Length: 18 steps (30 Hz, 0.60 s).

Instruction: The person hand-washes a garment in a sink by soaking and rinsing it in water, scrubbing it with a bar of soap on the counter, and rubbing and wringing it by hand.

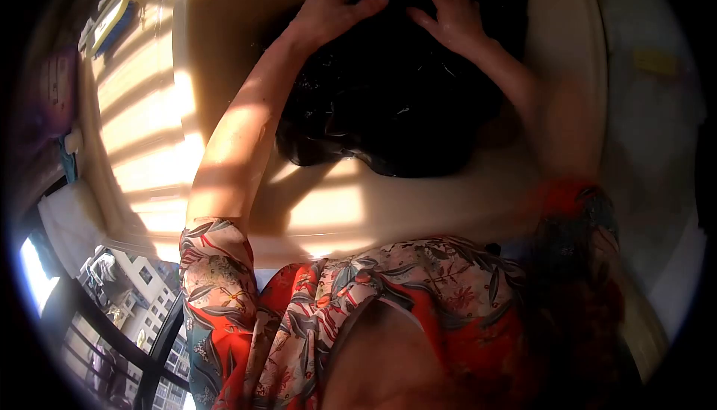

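1. Black cloth (388,104) is touched by the left hand (340,16) and right hand (454,23); whether it is gripped cannot be told.
2. It is contained in the beige basin (426,205).
3. A brush (113,25) is seen near the far-left corner.

The cream basin (418,205) holds a bunched, wet black cloth (403,104), with a blue-bristled brush (113,26) at its sunlit edge.
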Motion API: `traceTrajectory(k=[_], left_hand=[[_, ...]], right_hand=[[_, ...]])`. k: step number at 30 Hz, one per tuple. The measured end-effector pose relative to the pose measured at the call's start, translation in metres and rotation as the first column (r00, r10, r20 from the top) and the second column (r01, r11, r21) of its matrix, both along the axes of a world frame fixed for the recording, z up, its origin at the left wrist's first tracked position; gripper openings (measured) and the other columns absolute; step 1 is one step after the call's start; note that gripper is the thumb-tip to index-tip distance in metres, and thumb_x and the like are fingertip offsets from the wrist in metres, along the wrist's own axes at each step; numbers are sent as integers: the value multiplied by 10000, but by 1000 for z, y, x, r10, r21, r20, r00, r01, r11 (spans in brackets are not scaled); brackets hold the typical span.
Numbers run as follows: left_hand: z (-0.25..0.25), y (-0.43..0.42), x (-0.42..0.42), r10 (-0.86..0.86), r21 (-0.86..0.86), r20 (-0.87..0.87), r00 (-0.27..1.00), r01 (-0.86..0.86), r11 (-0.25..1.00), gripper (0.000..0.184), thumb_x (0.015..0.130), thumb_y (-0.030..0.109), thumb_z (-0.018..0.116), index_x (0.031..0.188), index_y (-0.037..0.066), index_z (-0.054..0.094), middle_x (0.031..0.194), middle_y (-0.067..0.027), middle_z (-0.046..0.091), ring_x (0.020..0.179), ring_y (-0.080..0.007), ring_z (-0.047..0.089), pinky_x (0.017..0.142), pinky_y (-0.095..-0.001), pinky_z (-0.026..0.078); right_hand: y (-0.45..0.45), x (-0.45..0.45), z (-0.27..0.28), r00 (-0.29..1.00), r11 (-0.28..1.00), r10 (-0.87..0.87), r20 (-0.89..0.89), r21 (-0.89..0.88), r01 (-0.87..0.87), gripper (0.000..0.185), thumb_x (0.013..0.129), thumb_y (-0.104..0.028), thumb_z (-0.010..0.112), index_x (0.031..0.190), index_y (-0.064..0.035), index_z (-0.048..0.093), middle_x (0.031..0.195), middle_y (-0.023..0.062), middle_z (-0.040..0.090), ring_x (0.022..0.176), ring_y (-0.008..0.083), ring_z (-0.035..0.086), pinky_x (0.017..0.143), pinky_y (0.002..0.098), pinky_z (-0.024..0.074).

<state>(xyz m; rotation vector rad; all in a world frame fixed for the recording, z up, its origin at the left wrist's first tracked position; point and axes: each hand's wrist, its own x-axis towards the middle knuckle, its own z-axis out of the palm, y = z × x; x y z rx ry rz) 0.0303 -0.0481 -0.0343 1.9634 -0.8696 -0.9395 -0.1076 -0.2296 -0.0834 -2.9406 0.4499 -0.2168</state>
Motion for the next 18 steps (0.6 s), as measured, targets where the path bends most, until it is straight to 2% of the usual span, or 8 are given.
traceTrajectory(k=[2, 4, 6, 10, 13, 14, 16, 18], left_hand=[[-13, 14, -14, -429, 287, 252, 868, 356, 889, 866, 647, 493, 721, 1351, 126, 374, 1354, -226, 360, 1190, -365, 432, 960, -447, 385], [-31, 32, -46, -662, 550, 249, 707, 459, 698, 960, 587, 437, 768, 1397, 230, 296, 1461, -191, 166, 1300, -453, 229, 1002, -494, 358], [-59, 36, -62, -623, 538, 302, 722, 410, 737, 760, 658, 225, 713, 1344, 247, 386, 1418, -152, 276, 1246, -424, 328, 967, -439, 407], [-61, 29, -42, -529, 362, 268, 805, 425, 830, 517, 695, 13, 585, 1178, 197, 579, 1082, -131, 608, 1010, -285, 575, 835, -357, 488], [-25, 41, -20, -311, 138, 111, 944, 295, 945, 468, 685, -67, 512, 1073, 157, 646, 805, -122, 652, 813, -226, 633, 739, -330, 499], [-7, 42, -17, -299, 143, 99, 949, 283, 948, 475, 678, -84, 495, 1058, 152, 654, 771, -118, 647, 780, -223, 631, 723, -324, 496], [18, 45, -9, -297, 103, 4, 955, 295, 950, 496, 679, -64, 518, 1108, 159, 629, 800, -107, 637, 784, -215, 618, 728, -312, 488], [20, 46, -4, -369, 61, 99, 924, 364, 929, 489, 686, 45, 596, 1159, 168, 594, 959, -131, 612, 883, -247, 600, 785, -325, 479]], right_hand=[[23, -48, 30, 969, 965, 246, 11, 97, -246, 529, 790, -415, 641, 1191, -97, 507, 1262, 89, 470, 1146, 280, 449, 875, 447, 414], [56, -93, 49, 808, 898, 355, -471, 413, -153, 633, 763, -463, 649, 1247, -98, 465, 1274, 104, 454, 1180, 282, 420, 909, 452, 408], [71, -126, 37, 780, 904, 425, -460, 174, -390, 577, 761, -334, 685, 1233, -74, 477, 1219, 115, 495, 1138, 287, 460, 871, 423, 453], [49, -118, 20, 875, 879, 354, -330, 437, -191, 326, 798, -164, 635, 1083, -18, 576, 985, 116, 596, 883, 289, 582, 768, 347, 489], [5, -104, 75, 938, 741, 197, -286, 669, 49, 313, 861, -113, 576, 1156, -8, 553, 925, 86, 643, 812, 109, 565, 752, 284, 446], [-18, -101, 79, 998, 696, 61, 22, 716, -59, 303, 869, -116, 552, 1148, 2, 550, 937, 60, 646, 847, 125, 576, 782, 283, 440], [-63, -80, 129, 975, 526, -171, -146, 823, 215, 424, 819, -82, 554, 1238, -51, 493, 1076, 99, 614, 971, 167, 584, 844, 273, 458], [-63, -59, 141, 988, 645, -112, -103, 749, 151, 457, 800, -80, 525, 1254, -44, 478, 1128, 85, 571, 1010, 157, 547, 855, 269, 439]])
